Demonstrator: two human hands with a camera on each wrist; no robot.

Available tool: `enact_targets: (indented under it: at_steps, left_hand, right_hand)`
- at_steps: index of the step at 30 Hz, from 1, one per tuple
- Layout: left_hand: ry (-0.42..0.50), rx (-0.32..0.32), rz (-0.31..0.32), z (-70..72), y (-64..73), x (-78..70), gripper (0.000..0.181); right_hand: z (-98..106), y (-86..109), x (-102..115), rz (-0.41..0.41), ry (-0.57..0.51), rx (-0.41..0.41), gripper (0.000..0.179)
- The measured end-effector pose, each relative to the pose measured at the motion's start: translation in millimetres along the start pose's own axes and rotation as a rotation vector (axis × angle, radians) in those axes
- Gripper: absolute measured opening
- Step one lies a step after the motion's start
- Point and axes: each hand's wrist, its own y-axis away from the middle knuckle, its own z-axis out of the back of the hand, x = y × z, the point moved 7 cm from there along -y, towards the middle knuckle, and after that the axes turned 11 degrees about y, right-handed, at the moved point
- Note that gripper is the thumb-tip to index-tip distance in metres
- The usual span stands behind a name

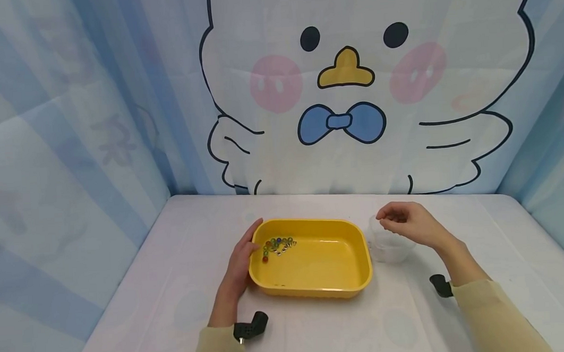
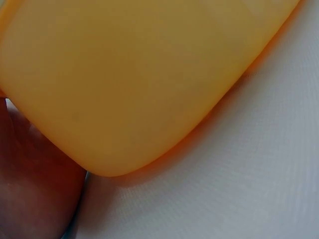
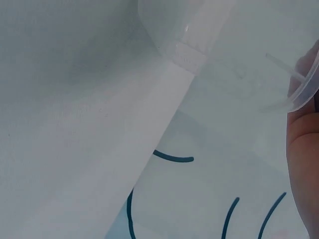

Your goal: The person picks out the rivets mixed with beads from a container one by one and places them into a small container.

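My left hand grips the left end of a yellow tray, thumb over the rim and fingers along the outer wall. In the left wrist view, the tray's underside corner fills much of the frame beside part of the hand. Several coloured glass marbles and small shiny silvery pieces lie inside the tray at its left. My right hand, fingers bent toward the thumb, is at the top of a clear plastic container. I cannot tell whether those fingertips pinch anything.
The tray and container stand side by side on a white-covered table. A printed cloth backdrop rises behind it, with blue-and-white cloth at both sides. Black wrist devices stick out beside both forearms.
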Motion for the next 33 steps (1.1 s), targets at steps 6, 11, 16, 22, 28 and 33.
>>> enact_targets:
  at_steps: [6, 11, 16, 22, 28, 33]
  left_hand:
    - [0.005, 0.004, 0.000, -0.4, 0.4, -0.7, 0.067]
    - [0.004, -0.001, 0.000, -0.2, 0.6, -1.3, 0.067]
    - [0.000, -0.004, 0.003, -0.3, 0.3, -1.3, 0.067]
    - [0.001, -0.008, 0.005, -0.1, -0.1, -0.8, 0.067]
    - [0.001, -0.006, 0.007, -0.1, 0.6, 0.1, 0.067]
    - [-0.005, -0.007, 0.006, -0.2, 0.4, 0.2, 0.067]
  right_hand:
    - [1.8, -2.3, 5.2, 0.019, -0.016, -0.016, 0.015]
    - [4.9, -5.2, 10.7, 0.015, -0.013, -0.021, 0.017]
    - [7.6, -8.7, 15.2, 0.022, 0.001, -0.037, 0.017]
    - [7.2, -13.1, 19.4, 0.037, 0.000, -0.047, 0.015]
    - [6.6, -17.0, 24.2, 0.041, 0.001, -0.046, 0.014]
    - [4.7, -20.7, 28.4, 0.051, 0.010, -0.039, 0.014]
